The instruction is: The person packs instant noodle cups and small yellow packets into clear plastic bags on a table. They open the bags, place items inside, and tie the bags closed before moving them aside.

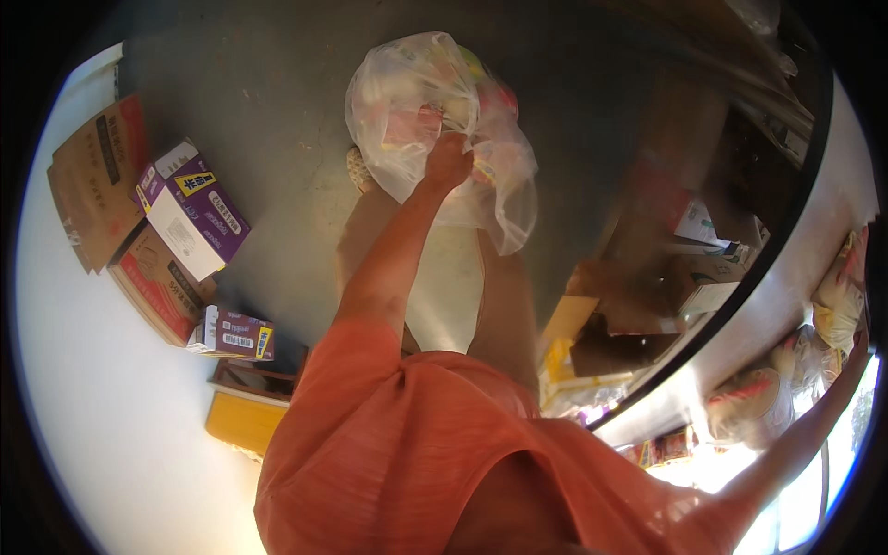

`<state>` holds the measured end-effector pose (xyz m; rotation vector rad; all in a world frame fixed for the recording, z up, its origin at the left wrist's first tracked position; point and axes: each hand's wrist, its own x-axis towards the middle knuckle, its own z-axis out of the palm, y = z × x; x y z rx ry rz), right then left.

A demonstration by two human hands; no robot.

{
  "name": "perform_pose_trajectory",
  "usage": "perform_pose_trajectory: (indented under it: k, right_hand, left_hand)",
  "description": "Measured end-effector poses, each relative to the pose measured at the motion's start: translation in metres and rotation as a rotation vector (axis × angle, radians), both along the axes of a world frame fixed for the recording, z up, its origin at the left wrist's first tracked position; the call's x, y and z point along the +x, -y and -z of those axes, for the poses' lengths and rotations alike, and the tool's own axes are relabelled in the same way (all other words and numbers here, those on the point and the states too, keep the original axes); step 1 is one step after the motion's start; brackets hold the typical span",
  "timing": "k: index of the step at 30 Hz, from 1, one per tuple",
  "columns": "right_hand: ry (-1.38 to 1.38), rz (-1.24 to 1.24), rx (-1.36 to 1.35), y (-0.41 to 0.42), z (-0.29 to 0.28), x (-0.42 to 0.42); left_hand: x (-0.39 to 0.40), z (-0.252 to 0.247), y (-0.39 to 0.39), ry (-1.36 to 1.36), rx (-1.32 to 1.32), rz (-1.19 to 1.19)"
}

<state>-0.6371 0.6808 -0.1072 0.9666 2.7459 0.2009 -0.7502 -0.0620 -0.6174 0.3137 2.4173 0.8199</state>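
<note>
My left hand (449,161) is closed around the gathered film of a clear plastic bag (406,90) in front of my legs. Packaged goods show through the film: a red packet (412,125), pale round shapes, and something green and yellow at the top. The loose end of the bag drapes to the right of my wrist. Out at the far right edge, my stretched right hand (860,341) is small and partly cut off, beside another filled plastic bag (836,305) on a white surface. Its grip there is not clear.
Flattened brown cartons (97,184), a purple-and-white box (198,208) and a smaller purple box (239,334) lean along the left wall. A yellow wooden piece (246,415) stands below them. Open cardboard boxes (624,347) fill shelving at right, under a dark-edged white counter (777,284).
</note>
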Motion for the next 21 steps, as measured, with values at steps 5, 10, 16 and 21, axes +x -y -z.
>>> perform_pose_trajectory:
  k: [5, 10, 16, 21]
  right_hand:
    - [-0.391, 0.405, -0.057, 0.115, 0.001, -0.024]
    - [0.092, -0.424, 0.461, 0.255, -0.055, -0.013]
    - [-0.121, -0.462, 0.044, 0.363, -0.072, 0.016]
    - [-0.189, -0.249, -0.494, 0.480, -0.037, -0.013]
  left_hand:
    - [-0.007, 0.051, -0.039, -0.065, -0.260, 0.002]
    - [-0.012, 0.057, -0.007, 0.372, 0.040, 0.338]
    - [0.023, 0.014, 0.033, 0.130, 0.045, 0.082]
    - [0.005, 0.041, -0.005, -0.190, -0.021, 0.128]
